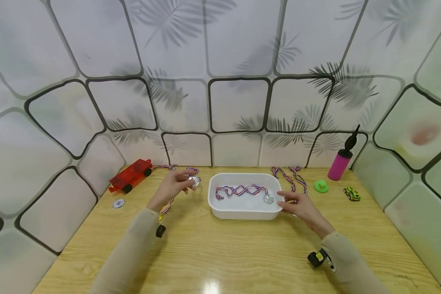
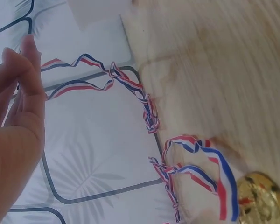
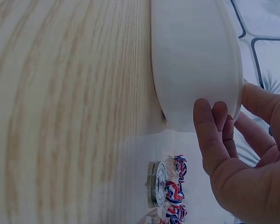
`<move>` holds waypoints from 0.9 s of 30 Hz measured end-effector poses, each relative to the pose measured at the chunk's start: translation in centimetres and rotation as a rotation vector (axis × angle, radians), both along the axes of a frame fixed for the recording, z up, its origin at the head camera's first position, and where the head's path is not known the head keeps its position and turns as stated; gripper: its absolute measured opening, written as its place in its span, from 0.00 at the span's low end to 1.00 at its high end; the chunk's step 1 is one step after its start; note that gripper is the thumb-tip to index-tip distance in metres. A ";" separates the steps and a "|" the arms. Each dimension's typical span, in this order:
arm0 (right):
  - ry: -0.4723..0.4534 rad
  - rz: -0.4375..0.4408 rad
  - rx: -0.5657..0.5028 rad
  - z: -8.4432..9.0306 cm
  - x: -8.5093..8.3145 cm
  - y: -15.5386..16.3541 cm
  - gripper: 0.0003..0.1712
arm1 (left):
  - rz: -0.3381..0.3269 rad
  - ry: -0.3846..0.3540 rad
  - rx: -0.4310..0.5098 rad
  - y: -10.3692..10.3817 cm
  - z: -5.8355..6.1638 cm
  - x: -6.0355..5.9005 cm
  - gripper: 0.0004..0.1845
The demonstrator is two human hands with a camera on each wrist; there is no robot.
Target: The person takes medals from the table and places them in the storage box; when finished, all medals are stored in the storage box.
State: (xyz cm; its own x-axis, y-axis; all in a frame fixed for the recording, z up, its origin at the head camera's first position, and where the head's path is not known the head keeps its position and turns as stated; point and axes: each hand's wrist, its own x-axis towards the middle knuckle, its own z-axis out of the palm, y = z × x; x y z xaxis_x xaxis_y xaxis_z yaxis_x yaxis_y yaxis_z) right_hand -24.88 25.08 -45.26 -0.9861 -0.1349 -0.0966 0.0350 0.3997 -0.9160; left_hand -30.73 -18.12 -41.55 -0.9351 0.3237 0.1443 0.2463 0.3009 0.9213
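My left hand (image 1: 172, 187) pinches a silver medal (image 1: 194, 180) above the table, left of a white plastic tub (image 1: 246, 214). From those fingers a red, white and blue ribbon (image 2: 95, 77) trails down in the left wrist view. At the tub's right end, my right hand (image 1: 304, 207) grips the rim, with fingers against the outer wall in the right wrist view. Inside the tub lie another silver medal (image 1: 268, 199) and its twisted ribbon (image 1: 240, 190). Beneath my right hand, a medal (image 3: 158, 184) with a bunched ribbon (image 3: 176, 193) is on the table.
A gold medal (image 2: 261, 200) lies near my left wrist. Left are a red toy vehicle (image 1: 131, 176) and a round chip (image 1: 119, 203). Right are a pink pump (image 1: 337, 166), a green duck (image 1: 321, 186) and a toy car (image 1: 352, 193). A patterned curtain (image 1: 239, 106) encloses the table (image 1: 220, 253).
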 end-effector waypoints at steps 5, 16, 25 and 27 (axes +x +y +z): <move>-0.006 0.006 -0.004 0.2 0.1 -0.1 0.31 | 0.016 0.011 0.025 0.5 0.2 -0.4 0.19; -0.003 0.017 -0.017 0.3 0.1 0.0 0.31 | 0.057 0.024 0.116 1.4 2.0 -1.0 0.20; -0.009 0.008 -0.030 0.2 -0.1 0.2 0.31 | 0.108 0.068 0.180 2.1 4.4 -1.5 0.23; -0.003 0.016 -0.027 0.2 -0.2 0.2 0.32 | 0.118 0.074 0.190 2.1 4.9 -1.6 0.23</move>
State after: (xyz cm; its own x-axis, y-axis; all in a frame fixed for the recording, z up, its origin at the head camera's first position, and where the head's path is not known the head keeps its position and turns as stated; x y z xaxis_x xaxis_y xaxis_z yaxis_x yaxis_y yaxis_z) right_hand -25.07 25.32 -45.05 -0.9835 -0.1534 -0.0960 0.0320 0.3749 -0.9265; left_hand -32.28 -16.02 -36.64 -0.9494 0.1737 0.2615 0.2885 0.1546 0.9449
